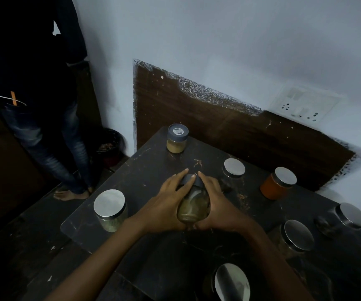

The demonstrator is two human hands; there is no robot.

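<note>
The glass jar point(193, 206) of greenish-brown powder lies tilted at the middle of the desk point(153, 161), its dark lid point(191, 180) pointing away. The left hand point(164, 203) and right hand point(220, 203) clasp its sides, fingers point(180, 174) curled round lid and glass. Silver-lidded jars point(109, 205) stand around it, well apart.

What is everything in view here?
held jar: one, dark lid, greenish-brown powder, tilted, table's middle
dark-lidded jar: one, tan powder, table's far corner
orange jar: one, silver lid, table's right
other silver-lidded jars: five, around the table's edges
table: one, dark, scratched
wall socket: one, white, right wall
bin: one, dark, floor by wall
bystander: one, dark clothes, standing left
left hand: holds the held jar's left side
right hand: holds its right side
</note>
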